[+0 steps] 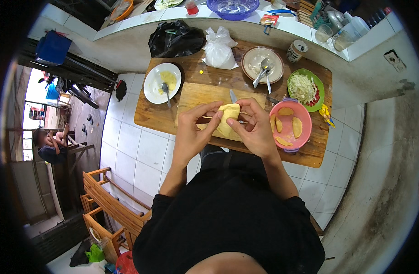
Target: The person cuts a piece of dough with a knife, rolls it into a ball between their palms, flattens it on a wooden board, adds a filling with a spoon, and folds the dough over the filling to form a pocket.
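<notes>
A folded piece of yellow dough [229,118] is held up between both hands, above the near edge of a wooden cutting board [195,96]. My left hand [199,128] grips its left side with thumb and fingers; my right hand [254,130] pinches its right side, the thumb on its front. Behind the dough a knife blade [233,96] lies on the board. Another bit of dough [202,126] shows beside my left hand, partly hidden. To the right, a pink plastic basin [291,137] holds several shaped yellow dough pieces [297,127].
On the wooden table [223,79] stand a white plate [154,77] with yellow mash and a spoon, a white plastic bag [219,51], a black bag [177,39], a brown-rimmed plate [247,70] with spoons, a can [296,51] and a green plate [318,82] of shredded vegetables. A person [53,147] sits far left.
</notes>
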### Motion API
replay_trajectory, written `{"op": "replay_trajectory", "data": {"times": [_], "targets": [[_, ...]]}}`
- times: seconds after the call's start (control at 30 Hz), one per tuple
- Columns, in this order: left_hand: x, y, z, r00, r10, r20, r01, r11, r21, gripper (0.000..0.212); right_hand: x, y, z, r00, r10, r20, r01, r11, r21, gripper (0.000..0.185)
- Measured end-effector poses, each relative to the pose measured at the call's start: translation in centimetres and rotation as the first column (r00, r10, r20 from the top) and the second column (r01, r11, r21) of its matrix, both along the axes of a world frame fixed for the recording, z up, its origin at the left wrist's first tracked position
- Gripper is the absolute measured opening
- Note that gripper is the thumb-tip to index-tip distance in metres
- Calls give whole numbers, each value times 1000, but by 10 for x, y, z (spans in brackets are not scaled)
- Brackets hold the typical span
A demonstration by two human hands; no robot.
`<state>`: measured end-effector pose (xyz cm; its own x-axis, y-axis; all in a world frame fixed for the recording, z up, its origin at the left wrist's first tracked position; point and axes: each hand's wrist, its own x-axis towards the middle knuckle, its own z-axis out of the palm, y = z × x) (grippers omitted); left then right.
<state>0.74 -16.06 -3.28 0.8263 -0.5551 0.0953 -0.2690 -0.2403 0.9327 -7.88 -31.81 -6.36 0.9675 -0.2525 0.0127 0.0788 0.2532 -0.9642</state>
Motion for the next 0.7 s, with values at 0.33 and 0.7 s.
{"op": "replay_trajectory", "data": {"times": [0.33,0.7], "targets": [[16,-1,21,943,-252,217,222,963,154,22,-2,-5,2,998,13,56,-8,996,-86,31],[28,-6,36,881,-383,278,315,913,259,22,-3,-8,12,999,33,42,-29,995,-95,30]]}}
